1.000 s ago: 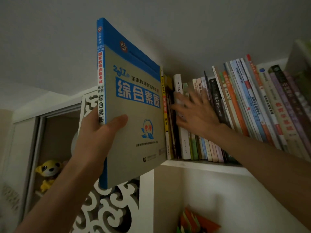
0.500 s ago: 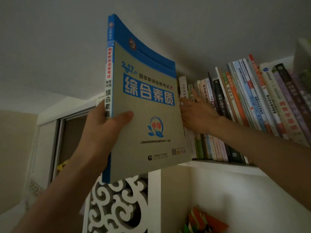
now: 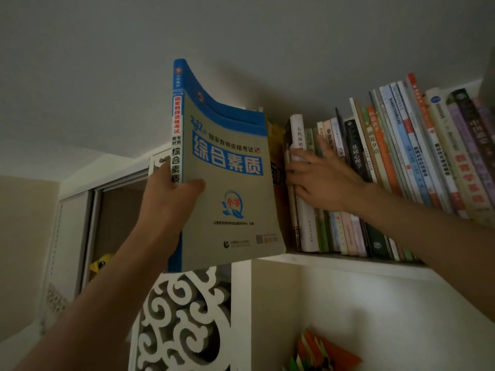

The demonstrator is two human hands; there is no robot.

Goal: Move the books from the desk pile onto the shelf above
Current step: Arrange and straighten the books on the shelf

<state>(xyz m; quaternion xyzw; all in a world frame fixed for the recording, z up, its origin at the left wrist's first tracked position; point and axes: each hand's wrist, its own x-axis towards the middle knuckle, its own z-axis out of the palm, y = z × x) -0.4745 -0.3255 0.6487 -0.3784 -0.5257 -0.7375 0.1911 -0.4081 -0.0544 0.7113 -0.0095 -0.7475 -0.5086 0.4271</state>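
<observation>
Book (image 3: 227, 183) gripped at spine, left hand (image 3: 171, 199); right hand (image 3: 321, 180) flat, holding nothing.
Press shelved row (image 3: 375, 183) rightward at centre frame, then slide yours into the gap.

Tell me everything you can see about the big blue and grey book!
The big book is a thick paperback with a grey-tan cover, a blue band across the top, a blue spine and bold Chinese lettering. Its top corner curls outward. It stands upright with its cover facing us, at the left end of the shelf. The left hand grips its spine edge, thumb on the cover.
</observation>
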